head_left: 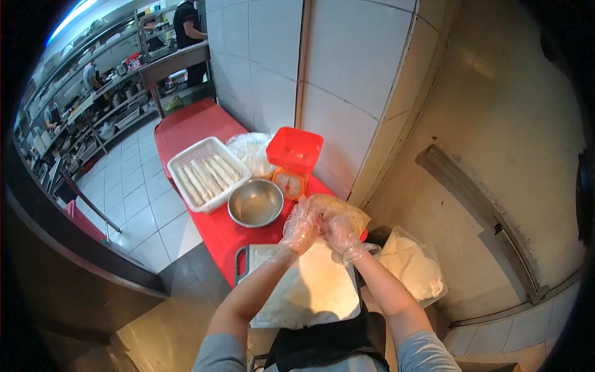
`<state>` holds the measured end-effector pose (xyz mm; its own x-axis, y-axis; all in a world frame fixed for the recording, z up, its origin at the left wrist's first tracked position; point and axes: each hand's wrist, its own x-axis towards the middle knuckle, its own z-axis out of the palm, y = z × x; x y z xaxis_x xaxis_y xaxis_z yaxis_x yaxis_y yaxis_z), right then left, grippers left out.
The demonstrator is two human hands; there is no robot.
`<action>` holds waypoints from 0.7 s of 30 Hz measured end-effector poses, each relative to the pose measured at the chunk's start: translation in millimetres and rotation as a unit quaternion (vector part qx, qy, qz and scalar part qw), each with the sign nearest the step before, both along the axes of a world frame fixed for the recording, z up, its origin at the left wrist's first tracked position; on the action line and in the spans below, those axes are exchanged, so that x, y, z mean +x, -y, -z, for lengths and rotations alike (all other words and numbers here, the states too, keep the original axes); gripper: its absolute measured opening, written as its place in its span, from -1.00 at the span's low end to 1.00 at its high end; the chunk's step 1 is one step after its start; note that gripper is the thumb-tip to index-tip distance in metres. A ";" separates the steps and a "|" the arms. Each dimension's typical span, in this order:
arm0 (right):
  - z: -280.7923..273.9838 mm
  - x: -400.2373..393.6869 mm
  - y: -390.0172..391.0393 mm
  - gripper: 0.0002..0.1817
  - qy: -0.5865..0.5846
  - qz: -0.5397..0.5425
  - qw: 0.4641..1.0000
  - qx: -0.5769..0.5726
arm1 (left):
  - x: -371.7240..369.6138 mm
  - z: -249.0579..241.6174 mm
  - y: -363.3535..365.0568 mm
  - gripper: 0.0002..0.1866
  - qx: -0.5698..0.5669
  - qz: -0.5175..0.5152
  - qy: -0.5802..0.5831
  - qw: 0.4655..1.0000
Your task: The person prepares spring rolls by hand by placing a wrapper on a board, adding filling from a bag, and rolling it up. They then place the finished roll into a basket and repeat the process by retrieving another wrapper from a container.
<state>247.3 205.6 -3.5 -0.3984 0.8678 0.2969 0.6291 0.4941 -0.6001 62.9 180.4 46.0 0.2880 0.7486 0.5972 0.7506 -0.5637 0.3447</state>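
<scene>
My left hand (301, 227) and my right hand (339, 230), both in clear plastic gloves, are close together over the far end of a pale, flat sheet of dough (319, 282). Their fingers are curled inward and nearly meet; what they hold, if anything, is hidden. The sheet lies on a white cutting board (263, 316) with a dark handle. Just beyond my right hand is a bag of yellowish food (344, 209). A steel bowl (255, 203) with some liquid stands left of my left hand.
On the red table (186, 127) are a white basket (207, 204) with several pale rolls (207, 177), a plastic bag (251, 152), and an orange scale (290, 184) under a red tray (295, 149). A clear container of dough (412, 266) sits at right. People work in the kitchen behind.
</scene>
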 end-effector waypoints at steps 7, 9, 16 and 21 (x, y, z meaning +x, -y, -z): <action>10.4 -13.8 -3.3 -0.79 0.005 0.017 0.996 0.089 | 12.8 27.3 -101.4 -0.59 -0.410 0.037 0.077 0.908; 30.7 -17.2 -20.5 -0.77 -0.216 0.025 0.976 -0.028 | 21.4 83.4 -107.1 -0.60 -0.369 0.104 0.480 0.789; -15.4 -9.3 -38.7 -0.78 -0.101 0.096 0.990 0.029 | 21.5 9.7 -66.4 -0.71 -0.426 0.108 0.597 0.671; -32.5 18.5 -33.9 -0.80 0.063 0.064 0.983 0.159 | 3.9 35.8 -89.8 -0.70 -0.447 0.252 0.342 0.787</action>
